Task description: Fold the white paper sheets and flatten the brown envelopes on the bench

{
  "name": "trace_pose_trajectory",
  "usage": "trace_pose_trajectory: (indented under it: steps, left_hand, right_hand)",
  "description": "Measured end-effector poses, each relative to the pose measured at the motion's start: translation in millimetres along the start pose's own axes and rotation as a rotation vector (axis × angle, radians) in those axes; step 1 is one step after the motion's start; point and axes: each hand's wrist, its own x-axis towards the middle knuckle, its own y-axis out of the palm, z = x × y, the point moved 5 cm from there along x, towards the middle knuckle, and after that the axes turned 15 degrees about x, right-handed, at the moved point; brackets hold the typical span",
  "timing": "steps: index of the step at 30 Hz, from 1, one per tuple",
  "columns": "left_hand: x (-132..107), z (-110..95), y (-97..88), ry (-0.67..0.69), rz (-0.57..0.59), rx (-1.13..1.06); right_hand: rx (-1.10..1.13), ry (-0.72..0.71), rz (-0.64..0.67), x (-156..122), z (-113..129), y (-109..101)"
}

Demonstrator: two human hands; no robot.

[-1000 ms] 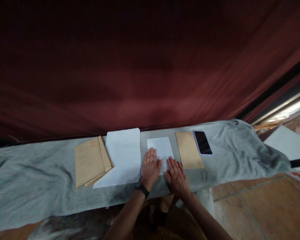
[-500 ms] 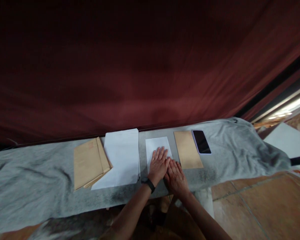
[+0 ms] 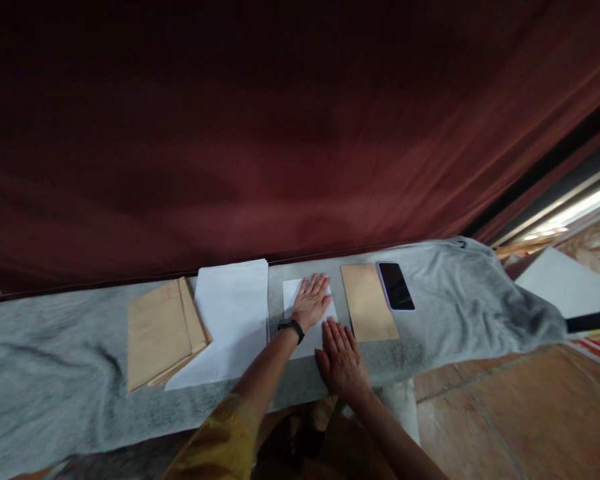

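My left hand [image 3: 311,299] lies flat and open on the far half of a small folded white sheet [image 3: 291,297]; a black band sits on that wrist. My right hand [image 3: 341,355] rests flat with fingers together on the sheet's near right corner. Both palms press down on the paper and hold nothing. The sheet lies on a grey cloth [image 3: 55,353] covering a narrow table. A single tan envelope [image 3: 367,301] lies just right of the sheet.
A stack of white paper [image 3: 227,313] lies left of the sheet, and a pile of tan envelopes [image 3: 155,330] beyond that. A dark phone [image 3: 395,285] lies right of the single envelope. A dark red curtain hangs behind. Tiled floor shows at right.
My left hand has slid across the sheet from its near left edge to its far end. My right hand has stayed at the near right corner.
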Motion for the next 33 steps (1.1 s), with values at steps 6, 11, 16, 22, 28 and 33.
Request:
trace_pose_trajectory:
  steps: [6,11,16,22,28,33]
  left_hand:
    - [-28,-3,-9.8,0.033,0.01,0.004]
    - [-87,-9,-17.7,0.029,-0.018,0.038]
    - [-122,-9,-19.9,-0.045,-0.047,0.086]
    - [-124,-11,-22.5,-0.051,-0.03,0.09]
    - [-125,-10,-20.2,-0.082,-0.057,0.078]
    - [-131,0,-13.1,-0.256,-0.081,0.049]
  right_hand:
    - [-0.001,-0.007,-0.026,-1,0,1]
    - [-0.01,-0.04,-0.038,-3,0,3]
    - [-0.039,-0.058,-0.035,-6,-1,4]
    - [0.004,0.006,-0.019,22,-1,7]
    - [0.005,-0.008,0.026,57,1,21]
    - [-0.045,0.044,-0.107,47,-14,23]
